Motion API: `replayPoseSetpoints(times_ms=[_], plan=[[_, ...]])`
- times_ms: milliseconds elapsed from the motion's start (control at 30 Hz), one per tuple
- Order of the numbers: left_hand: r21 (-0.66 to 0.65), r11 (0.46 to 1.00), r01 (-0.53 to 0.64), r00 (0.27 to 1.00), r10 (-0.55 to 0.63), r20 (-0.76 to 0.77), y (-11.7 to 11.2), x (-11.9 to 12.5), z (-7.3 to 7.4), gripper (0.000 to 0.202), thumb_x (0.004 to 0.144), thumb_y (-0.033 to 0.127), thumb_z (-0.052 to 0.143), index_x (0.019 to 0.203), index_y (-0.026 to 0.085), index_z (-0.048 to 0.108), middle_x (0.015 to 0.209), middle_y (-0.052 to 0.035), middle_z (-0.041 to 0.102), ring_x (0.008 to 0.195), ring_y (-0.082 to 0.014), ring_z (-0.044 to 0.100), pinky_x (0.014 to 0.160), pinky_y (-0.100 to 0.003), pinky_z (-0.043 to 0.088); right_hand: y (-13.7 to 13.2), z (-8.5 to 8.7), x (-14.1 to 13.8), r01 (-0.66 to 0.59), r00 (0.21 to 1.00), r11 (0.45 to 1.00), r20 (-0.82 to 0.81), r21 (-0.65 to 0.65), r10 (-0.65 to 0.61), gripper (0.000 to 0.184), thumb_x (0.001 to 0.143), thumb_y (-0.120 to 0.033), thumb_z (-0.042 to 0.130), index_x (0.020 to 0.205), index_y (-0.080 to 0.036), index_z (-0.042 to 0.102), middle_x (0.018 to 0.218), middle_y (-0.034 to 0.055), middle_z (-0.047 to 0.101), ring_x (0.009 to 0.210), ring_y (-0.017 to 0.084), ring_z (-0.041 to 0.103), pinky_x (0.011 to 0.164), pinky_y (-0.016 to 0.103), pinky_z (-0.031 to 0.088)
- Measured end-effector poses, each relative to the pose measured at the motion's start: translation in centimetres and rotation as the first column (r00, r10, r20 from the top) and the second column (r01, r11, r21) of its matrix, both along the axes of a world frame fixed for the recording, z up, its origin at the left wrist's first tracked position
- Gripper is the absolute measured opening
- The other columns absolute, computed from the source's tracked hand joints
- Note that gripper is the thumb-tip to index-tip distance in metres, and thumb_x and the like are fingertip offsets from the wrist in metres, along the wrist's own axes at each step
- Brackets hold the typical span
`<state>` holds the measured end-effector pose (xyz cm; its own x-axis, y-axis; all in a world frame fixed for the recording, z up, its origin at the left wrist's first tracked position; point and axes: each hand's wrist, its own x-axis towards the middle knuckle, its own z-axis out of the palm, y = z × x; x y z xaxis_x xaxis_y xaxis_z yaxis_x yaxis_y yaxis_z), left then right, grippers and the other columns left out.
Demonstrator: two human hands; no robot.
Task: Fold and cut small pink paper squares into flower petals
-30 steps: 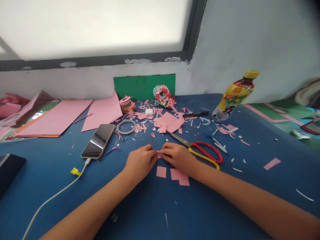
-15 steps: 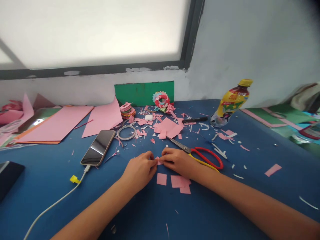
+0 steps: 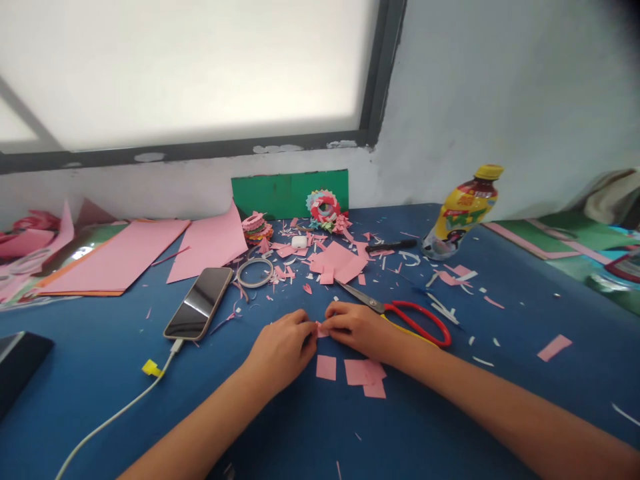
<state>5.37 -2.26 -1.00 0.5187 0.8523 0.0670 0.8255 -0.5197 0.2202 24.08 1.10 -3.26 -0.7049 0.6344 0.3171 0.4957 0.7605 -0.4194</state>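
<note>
Both of my hands meet over the blue table (image 3: pixel 100 353), pinching one small pink paper piece (image 3: pixel 321 329) between their fingertips. My left hand (image 3: pixel 283 347) grips its left side and my right hand (image 3: pixel 358 327) its right side. Just below the hands lie a pink paper square (image 3: pixel 326 367) and two overlapping pink squares (image 3: pixel 367 375). Red-and-yellow-handled scissors (image 3: pixel 400 312) lie flat beside my right hand, blades pointing up-left.
A phone (image 3: pixel 199 303) on a white cable lies left of my hands, near a tape ring (image 3: pixel 255 272). Pink sheets (image 3: pixel 120 255), paper scraps, folded paper flowers (image 3: pixel 325 206), a green card, a black pen (image 3: pixel 391 245) and a drink bottle (image 3: pixel 461 212) stand farther back.
My hands stayed together on the small pink piece, with only slight finger shifts. The view tilted upward a little, so everything sits lower in the frame.
</note>
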Motion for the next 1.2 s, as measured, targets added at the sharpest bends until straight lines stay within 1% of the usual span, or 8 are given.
replayPoseSetpoints(times_ms=[133, 300, 467, 700, 967, 1067, 1133, 1200], plan=[[0.004, 1.0, 0.01, 1.0, -0.01, 0.013, 0.05, 0.12, -0.31, 0.026, 0.086, 0.022, 0.039, 0.098, 0.021, 0.061, 0.091, -0.004, 0.059, 0.077, -0.017, 0.06, 0.066, -0.026, 0.047, 0.04, -0.06, 0.0, -0.002, 1.0, 1.0, 0.002, 0.008, 0.002, 0.017, 0.083, -0.016, 0.051, 0.084, -0.018, 0.068, 0.085, 0.0043, 0.059, 0.071, 0.011, 0.058, 0.069, 0.022, 0.046], [0.035, 0.999, 0.032, 0.997, -0.03, -0.07, -0.07, 0.4, -0.08, 0.027, 0.086, 0.021, 0.036, 0.095, 0.019, 0.062, 0.09, -0.0051, 0.058, 0.074, -0.0166, 0.059, 0.062, -0.026, 0.047, -0.01, -0.09, -0.05, 0.014, 1.0, 1.0, 0.015, 0.0, -0.014, 0.017, 0.084, -0.017, 0.052, 0.08, -0.017, 0.068, 0.084, 0.004, 0.059, 0.07, 0.011, 0.058, 0.069, 0.022, 0.046], [0.056, 0.998, 0.041, 0.993, -0.034, -0.109, -0.23, 0.38, 0.22, 0.027, 0.085, 0.023, 0.038, 0.094, 0.019, 0.063, 0.088, -0.0054, 0.058, 0.079, -0.0186, 0.058, 0.06, -0.026, 0.047, 0.0, -0.62, 0.07, -0.012, 1.0, 1.0, -0.011, 0.018, 0.012, 0.018, 0.085, -0.017, 0.049, 0.085, -0.018, 0.067, 0.086, 0.0045, 0.058, 0.072, 0.011, 0.057, 0.069, 0.023, 0.046], [0.051, 0.997, 0.065, 0.99, -0.058, -0.126, -0.25, 0.11, 0.34, 0.032, 0.088, 0.025, 0.034, 0.097, 0.018, 0.064, 0.089, -0.0061, 0.059, 0.081, -0.0198, 0.058, 0.064, -0.03, 0.049, 0.01, -0.73, 0.27, -0.011, 1.0, 1.0, -0.012, -0.002, 0.011, 0.017, 0.083, -0.017, 0.051, 0.088, -0.017, 0.067, 0.088, 0.0055, 0.058, 0.072, 0.012, 0.057, 0.069, 0.023, 0.046], [0.033, 0.998, 0.052, 0.994, -0.049, -0.095, -0.25, 0.05, 0.46, 0.03, 0.088, 0.025, 0.036, 0.092, 0.02, 0.065, 0.089, -0.0051, 0.06, 0.08, -0.0188, 0.059, 0.066, -0.029, 0.049, 0.07, -0.86, 0.38, -0.012, 1.0, 1.0, -0.003, -0.004, 0.012, 0.019, 0.085, -0.02, 0.05, 0.091, -0.017, 0.068, 0.089, 0.0061, 0.058, 0.074, 0.013, 0.057, 0.071, 0.025, 0.046], [0.025, 0.999, 0.024, 0.999, -0.023, -0.045, -0.21, 0.12, 0.3, 0.027, 0.085, 0.022, 0.039, 0.1, 0.019, 0.062, 0.09, -0.0055, 0.059, 0.083, -0.0191, 0.058, 0.07, -0.03, 0.049, -0.01, -0.61, 0.34, -0.019, 1.0, 1.0, 0.001, 0.005, 0.019, 0.02, 0.085, -0.02, 0.049, 0.092, -0.016, 0.068, 0.089, 0.0068, 0.059, 0.075, 0.013, 0.057, 0.071, 0.025, 0.047], [0.03, 0.999, 0.032, 0.999, -0.031, -0.035, -0.25, 0.17, 0.18, 0.03, 0.084, 0.021, 0.041, 0.108, 0.019, 0.058, 0.092, -0.0062, 0.058, 0.086, -0.02, 0.057, 0.072, -0.03, 0.049, -0.18, -0.45, 0.3, -0.015, 1.0, 1.0, 0.006, 0.016, 0.015, 0.02, 0.085, -0.02, 0.049, 0.09, -0.016, 0.068, 0.088, 0.0066, 0.059, 0.075, 0.014, 0.058, 0.071, 0.025, 0.047], [0.032, 0.998, 0.048, 0.998, -0.047, -0.051, -0.32, 0.21, 0.11, 0.03, 0.084, 0.021, 0.04, 0.107, 0.018, 0.058, 0.092, -0.0065, 0.057, 0.086, -0.0201, 0.057, 0.071, -0.03, 0.049, -0.44, -0.36, 0.21, -0.001, 1.0, 0.999, 0.014, 0.036, 0.001, 0.02, 0.085, -0.02, 0.049, 0.089, -0.017, 0.068, 0.087, 0.0061, 0.059, 0.076, 0.014, 0.058, 0.07, 0.025, 0.047]])
